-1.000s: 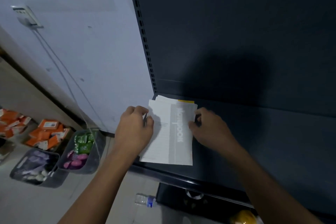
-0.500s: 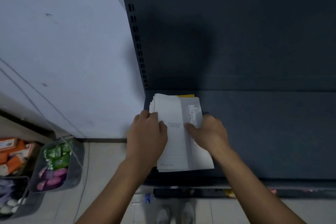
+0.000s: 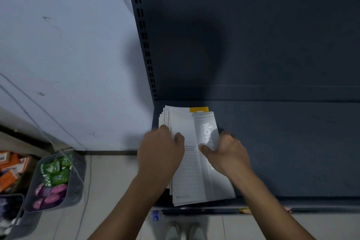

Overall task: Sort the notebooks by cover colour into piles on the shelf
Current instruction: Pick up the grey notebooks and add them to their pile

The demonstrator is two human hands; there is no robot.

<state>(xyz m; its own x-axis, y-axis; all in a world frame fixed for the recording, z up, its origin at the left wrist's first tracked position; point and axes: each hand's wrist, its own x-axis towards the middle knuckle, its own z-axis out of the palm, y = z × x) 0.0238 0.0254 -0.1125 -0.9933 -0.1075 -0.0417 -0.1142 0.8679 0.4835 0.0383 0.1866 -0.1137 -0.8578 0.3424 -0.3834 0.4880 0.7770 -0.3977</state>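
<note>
A: Whereabouts of the pile of notebooks (image 3: 196, 173)?

B: Flat on the shelf (image 3: 292, 152), far left end, close by the slotted upright (image 3: 145, 45). Long axis front to back, near end at the front lip. Slightly fanned at the back-left corner.

A: Colours on show?

B: White and grey on the top notebook (image 3: 187, 132). Strip of a yellow notebook (image 3: 198, 109) poking out at the far end, lower in the pile. Nothing more readable from the edges.

A: Hands?

B: One on either side of the pile, roughly level, about midway along its length. Left hand (image 3: 160, 154) curled over the left edge, thumb lying on the white cover. Right hand (image 3: 228, 154) at the right edge, thumb pressed on the grey band, fingers curled down the side. Cannot tell how many covers sit between that thumb and those fingers.

A: Nearer hand for the next lift?

B: No difference in reach, both already touching. Judging by the layout: rest of the shelf off to the right, wall (image 3: 68, 64) to the left. Right hand the likelier carrier, then, and left hand the steadier. Probable travel sideways, across the long axis.

A: Progress?

B: Early, by the look of it. One mixed pile only, no sorted piles in view.
</note>
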